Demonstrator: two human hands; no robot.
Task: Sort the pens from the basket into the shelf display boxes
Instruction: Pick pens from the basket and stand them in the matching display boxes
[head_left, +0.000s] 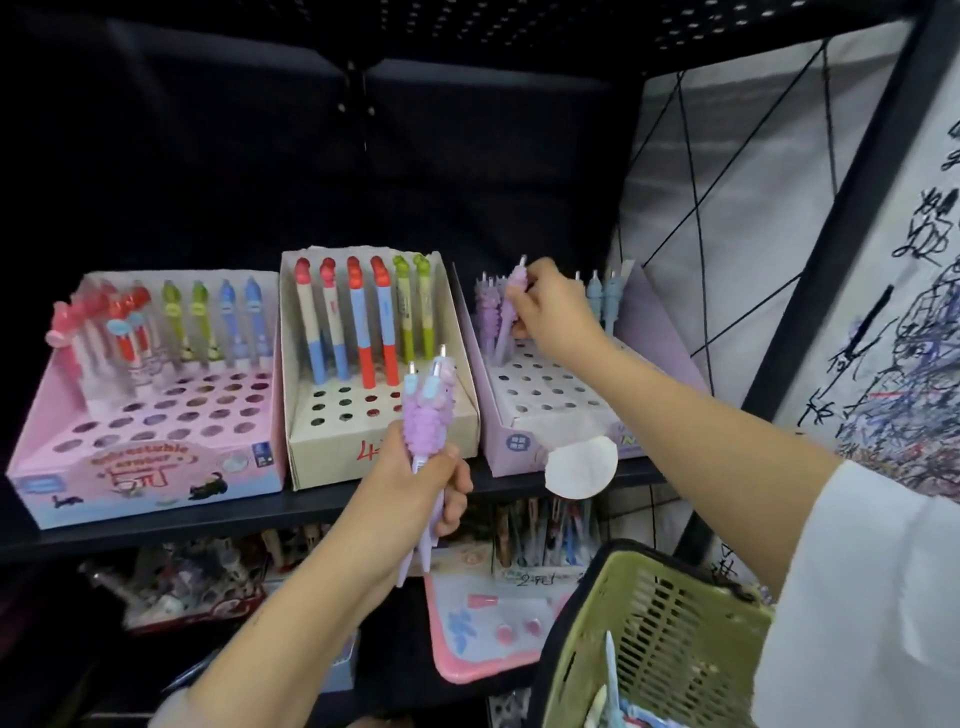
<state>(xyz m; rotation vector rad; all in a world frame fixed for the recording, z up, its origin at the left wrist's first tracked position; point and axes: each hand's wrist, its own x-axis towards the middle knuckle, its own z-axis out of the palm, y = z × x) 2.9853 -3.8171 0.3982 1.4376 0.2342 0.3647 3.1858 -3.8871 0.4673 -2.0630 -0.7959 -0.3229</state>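
Head view: a black shelf carries three display boxes side by side, a pink box at left with red, green and blue pens standing in its back rows, a beige box in the middle with red-capped and green pens, and a purple box at right with lilac and blue pens at the back and bare holes in front. A round white tag hangs off the purple box's front edge. At lower right sits a green basket with a dark rim, a few pale pens lying inside it. The right hand, reaching from a white sleeve, is over the back of the purple box, its fingers curled round a single lilac pen that stands nearly upright, clip end up, with its lower end among the back-row holes; whether the tip is seated in a hole cannot be told. The left hand is raised in front of the beige box, fist wrapped round a bunch of lilac pens with blue-and-pink tops, their clip ends pointing up and their barrels poking out below the fingers. Lower shelves hold more blurred stationery.
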